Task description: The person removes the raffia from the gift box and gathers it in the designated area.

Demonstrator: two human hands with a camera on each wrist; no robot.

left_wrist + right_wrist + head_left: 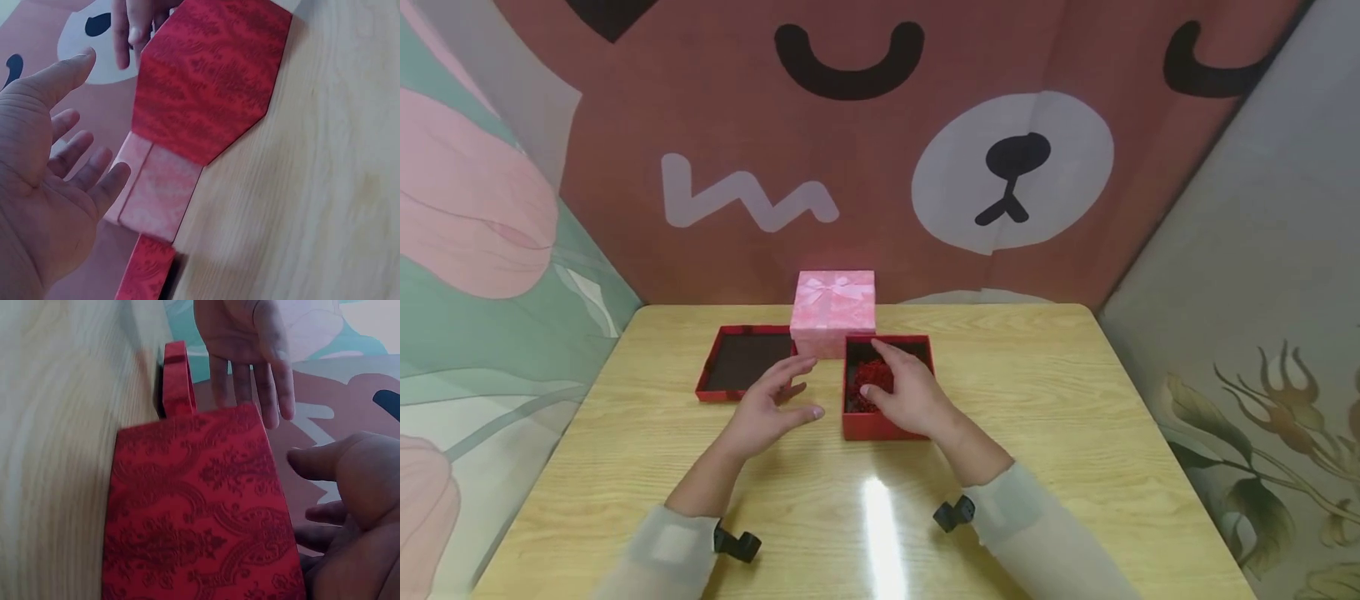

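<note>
A red patterned box stands uncovered on the table, with a dark inside and a clump of red shredded filler in it. My right hand reaches over its right side, thumb and fingers spread about the filler. In the right wrist view the box wall hides part of that hand's surroundings. My left hand hovers left of the box, holding nothing, its fingers loosely extended in the left wrist view. Beyond it lies a red lid, dark inside facing up.
A pink gift box with a ribbon bow stands behind, between the lid and the red box. The wooden table meets a wall with a cartoon bear at its far edge. Printed panels rise at both sides.
</note>
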